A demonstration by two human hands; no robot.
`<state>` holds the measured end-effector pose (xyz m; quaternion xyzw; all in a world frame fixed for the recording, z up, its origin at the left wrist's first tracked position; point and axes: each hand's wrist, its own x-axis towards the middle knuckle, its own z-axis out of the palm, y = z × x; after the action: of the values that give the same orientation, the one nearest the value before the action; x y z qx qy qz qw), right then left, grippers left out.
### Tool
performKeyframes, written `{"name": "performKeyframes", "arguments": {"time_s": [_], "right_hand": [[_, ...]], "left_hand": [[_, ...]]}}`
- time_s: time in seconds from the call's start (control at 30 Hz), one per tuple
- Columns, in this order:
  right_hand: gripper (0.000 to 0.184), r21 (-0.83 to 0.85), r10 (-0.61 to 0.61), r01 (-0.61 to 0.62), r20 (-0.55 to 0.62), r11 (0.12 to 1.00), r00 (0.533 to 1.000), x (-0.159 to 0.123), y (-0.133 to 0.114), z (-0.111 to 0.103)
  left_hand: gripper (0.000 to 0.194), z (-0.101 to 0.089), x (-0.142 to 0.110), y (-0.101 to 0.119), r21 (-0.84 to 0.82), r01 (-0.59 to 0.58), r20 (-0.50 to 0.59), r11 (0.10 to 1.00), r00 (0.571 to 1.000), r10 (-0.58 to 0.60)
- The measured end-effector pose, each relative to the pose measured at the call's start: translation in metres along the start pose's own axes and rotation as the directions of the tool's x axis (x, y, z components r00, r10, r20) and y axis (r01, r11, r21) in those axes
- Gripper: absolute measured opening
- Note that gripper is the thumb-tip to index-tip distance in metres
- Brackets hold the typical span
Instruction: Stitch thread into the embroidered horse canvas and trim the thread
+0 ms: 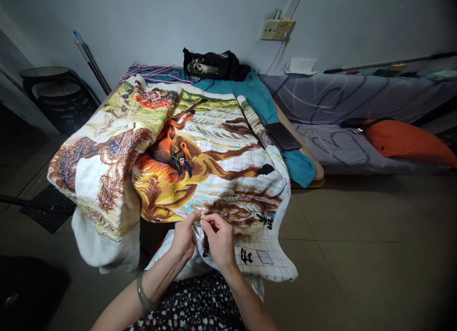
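Note:
A large cross-stitch cloth [214, 155] with brown and orange horses is spread over a table and hangs down toward my lap. At its near edge my left hand [185, 233] grips the fabric between thumb and fingers. Right beside it, my right hand [219, 238] is closed in a pinch at the cloth's surface. Whatever sits between those right fingertips is too small to make out. Black stitched characters [246, 256] and a blue drawn square lie to the right of my right hand. Loose thread [178, 160] rests on the horse picture.
A phone [283, 136] lies on teal fabric [303, 167] at the table's right side. Pink hangers [153, 73] and a black printed cloth [216, 66] are at the back. To the right stands a covered sofa [321, 141] with an orange cushion [407, 141]; black stools [59, 95] stand left.

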<state>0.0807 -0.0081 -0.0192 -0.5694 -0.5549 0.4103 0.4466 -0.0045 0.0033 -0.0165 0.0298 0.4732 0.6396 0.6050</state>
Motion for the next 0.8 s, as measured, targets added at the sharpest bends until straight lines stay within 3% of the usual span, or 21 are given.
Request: {"name": "performKeyframes", "arguments": {"time_s": [0.27, 0.5, 0.67, 0.8], "right_hand": [[0.013, -0.017, 0.012, -0.012, -0.029, 1.000, 0.999, 0.002, 0.004, 0.001], [0.014, 0.166, 0.113, -0.106, -0.035, 0.980, 0.993, 0.010, 0.000, 0.000], [0.014, -0.087, -0.149, 0.153, 0.056, 0.984, 0.987, 0.020, -0.011, -0.007], [0.012, -0.143, -0.200, 0.202, 0.032, 0.969, 0.979, 0.023, -0.019, -0.009]], "left_hand": [[0.024, 0.000, 0.002, 0.000, -0.009, 0.024, -0.018, 1.000, 1.000, -0.024], [0.024, -0.001, -0.001, 0.001, -0.028, 0.079, 0.055, 0.996, 0.995, -0.078], [0.027, -0.004, -0.002, 0.001, -0.081, 0.066, 0.111, 0.995, 0.992, -0.056], [0.029, -0.006, -0.002, 0.000, -0.064, 0.069, 0.100, 0.996, 0.993, -0.062]]}}
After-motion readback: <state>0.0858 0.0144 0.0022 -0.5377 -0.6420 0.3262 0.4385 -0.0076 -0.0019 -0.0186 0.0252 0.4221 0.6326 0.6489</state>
